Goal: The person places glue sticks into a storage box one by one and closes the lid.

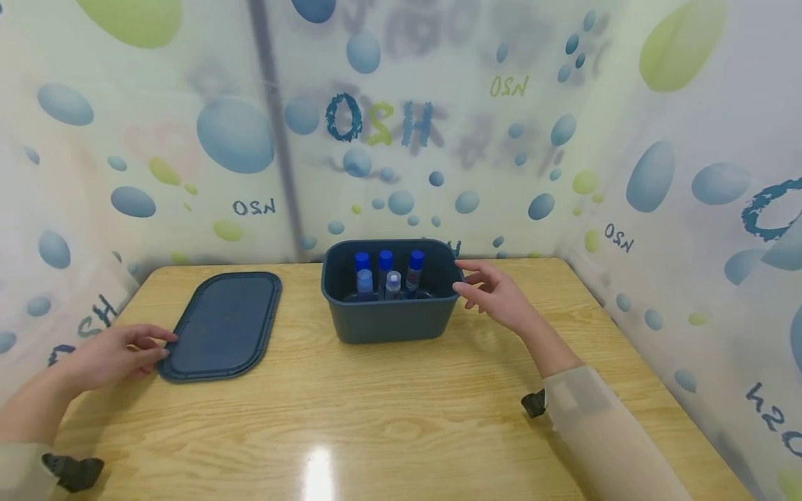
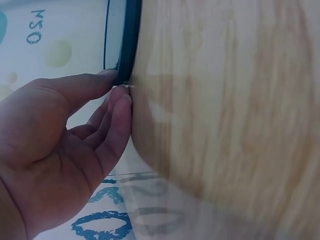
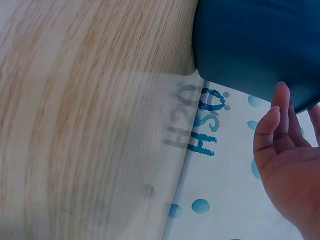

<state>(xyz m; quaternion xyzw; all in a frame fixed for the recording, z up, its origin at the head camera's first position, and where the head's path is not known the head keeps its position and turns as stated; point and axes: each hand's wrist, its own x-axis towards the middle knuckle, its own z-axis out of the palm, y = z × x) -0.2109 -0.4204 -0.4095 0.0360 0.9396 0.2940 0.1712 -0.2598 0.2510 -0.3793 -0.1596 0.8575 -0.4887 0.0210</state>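
A dark blue-grey lid (image 1: pixel 224 323) lies flat on the left of the table. At its near left corner my left hand (image 1: pixel 119 356) pinches the rim, the thumb on one side and the fingertips against the other in the left wrist view. A matching open bin (image 1: pixel 395 321) stands at the back middle, holding several small bottles with blue caps, one a spray can (image 1: pixel 414 275). Beside the bin's right end is my right hand (image 1: pixel 495 296), its fingers loosely bent and the fingertips at the rim. The right wrist view shows the fingertips by the bin's side wall (image 3: pixel 250 50).
The bin and lid stand on a wood-grain table (image 1: pixel 376 410). Printed curtains (image 1: pixel 401 167) with blue and green drops close off the back and both sides, near the table's edges. Dark straps (image 1: pixel 74 473) are on both wrists.
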